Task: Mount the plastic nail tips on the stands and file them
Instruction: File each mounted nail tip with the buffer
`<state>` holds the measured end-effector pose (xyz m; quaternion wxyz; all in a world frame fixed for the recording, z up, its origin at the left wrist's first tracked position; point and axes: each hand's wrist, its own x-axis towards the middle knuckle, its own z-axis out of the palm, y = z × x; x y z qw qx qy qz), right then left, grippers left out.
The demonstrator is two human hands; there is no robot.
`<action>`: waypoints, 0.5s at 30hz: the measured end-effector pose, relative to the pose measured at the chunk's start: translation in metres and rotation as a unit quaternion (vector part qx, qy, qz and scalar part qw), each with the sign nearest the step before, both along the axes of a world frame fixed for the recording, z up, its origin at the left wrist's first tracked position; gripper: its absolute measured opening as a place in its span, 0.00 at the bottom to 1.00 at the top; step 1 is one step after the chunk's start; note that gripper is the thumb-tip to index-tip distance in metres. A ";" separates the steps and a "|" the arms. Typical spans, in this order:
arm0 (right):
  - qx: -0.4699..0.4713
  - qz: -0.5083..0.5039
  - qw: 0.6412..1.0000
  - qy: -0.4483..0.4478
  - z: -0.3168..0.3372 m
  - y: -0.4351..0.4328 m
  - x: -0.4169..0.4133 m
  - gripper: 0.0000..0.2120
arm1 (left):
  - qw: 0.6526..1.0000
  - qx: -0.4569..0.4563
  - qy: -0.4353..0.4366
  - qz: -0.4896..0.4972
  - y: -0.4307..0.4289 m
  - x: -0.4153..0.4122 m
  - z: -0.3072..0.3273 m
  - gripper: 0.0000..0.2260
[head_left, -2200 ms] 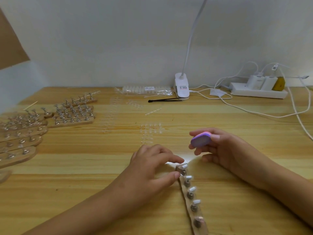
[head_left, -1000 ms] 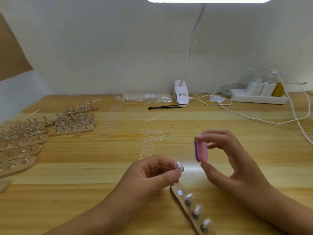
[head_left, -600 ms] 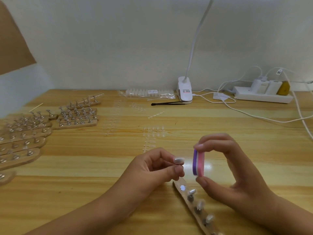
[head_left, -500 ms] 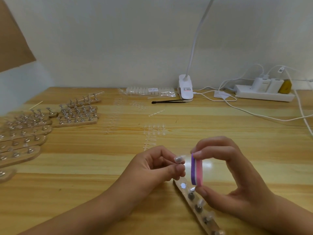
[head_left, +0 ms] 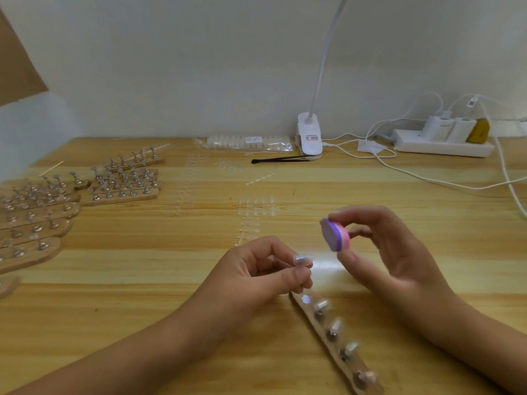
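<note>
Nearest, at 5 o'clock: a wooden stand strip point(head_left: 335, 337) is laid flat on the bench point(head_left: 128, 295), run from just under the hands out to the lower edge. A flat metal disc is seen at its far end, then four upright pegs with pale tips, blurred. Left hand point(head_left: 256, 276) is raised at 6 o'clock, grip narrow: one clear nail tip point(head_left: 302, 260) is pinched between thumb and forefinger, held off the bench, pointed toward 3 o'clock. Right hand point(head_left: 393, 252) is raised at 4 o'clock, grip closed on a small purple-and-pink file block point(head_left: 336, 234), pinched between forefinger above and thumb below, tilted. Block and nail tip are near each other, not touching. Just beyond the hands, near centre, loose clear tip strips point(head_left: 252, 220) are spread on the bench. At 9 o'clock, more stand strips point(head_left: 122, 185) are laid in rows, pegs up. Along the far edge from 12 to 1 o'clock: a clear bag of tips point(head_left: 248, 142), a black tool point(head_left: 281, 159), a white lamp clamp point(head_left: 309, 136). Between 2 and 3 o'clock, a white power strip point(head_left: 442, 145) with plugs and cables is set against the wall.
</note>
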<state>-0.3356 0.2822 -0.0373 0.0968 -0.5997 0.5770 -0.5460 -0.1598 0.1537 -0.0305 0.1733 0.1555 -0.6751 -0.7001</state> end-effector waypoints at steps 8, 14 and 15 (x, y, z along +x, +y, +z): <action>-0.026 -0.010 0.997 0.071 0.001 -0.003 0.005 0.12 | 1.000 -0.004 0.003 -0.003 0.000 0.000 0.000 0.02; -0.025 -0.014 0.993 0.114 -0.002 -0.003 0.008 0.13 | 1.000 -0.010 0.011 -0.014 -0.002 0.000 -0.002 0.01; -0.024 -0.010 0.994 0.107 -0.001 -0.003 0.008 0.13 | 1.000 -0.009 0.012 -0.019 -0.002 0.000 -0.002 0.02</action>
